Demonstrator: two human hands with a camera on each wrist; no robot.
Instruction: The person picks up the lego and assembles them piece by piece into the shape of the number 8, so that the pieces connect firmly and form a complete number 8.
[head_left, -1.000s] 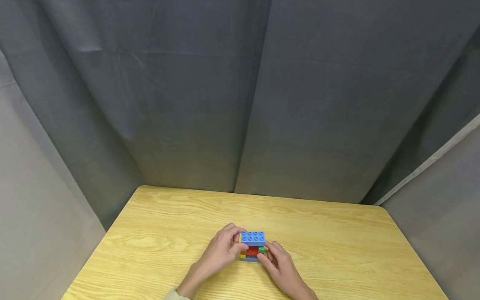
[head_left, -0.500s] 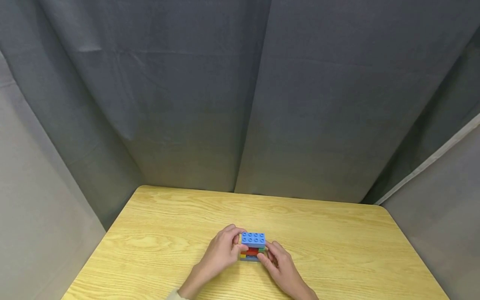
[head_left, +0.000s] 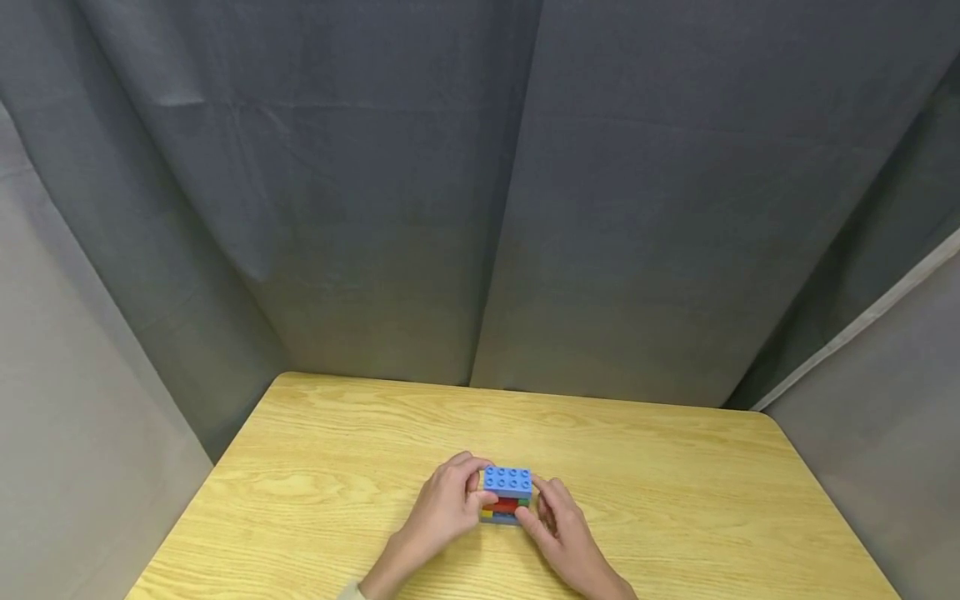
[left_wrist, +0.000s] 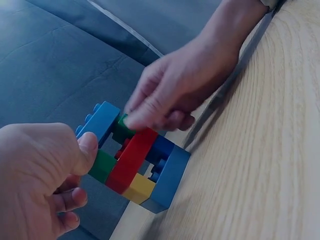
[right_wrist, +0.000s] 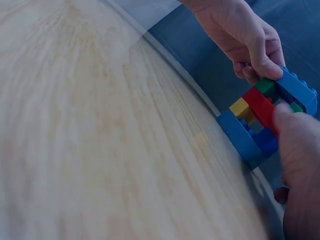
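Note:
A small tower of toy building bricks stands on the table between both hands. Its base is a long blue brick (left_wrist: 170, 180), carrying a yellow brick (left_wrist: 140, 189) and a short blue brick (left_wrist: 161, 146). Above these lies a long red brick (left_wrist: 132, 160), with a green brick (left_wrist: 101, 166) at each end. A long studded blue brick (head_left: 507, 482) tops it. My left hand (head_left: 446, 500) pinches the top brick's left end, thumb in front. My right hand (head_left: 562, 533) grips the tower's right side near the green and red bricks; its fingers partly hide them.
The wooden table (head_left: 337, 442) spreads around the tower. Dark grey curtains (head_left: 375, 208) hang behind its far edge, and lighter grey panels (head_left: 75, 417) flank both sides.
The top blue brick has shifted slightly down in the head view and covers a bit more of the layer beneath. Both hands keep nearly the same hold.

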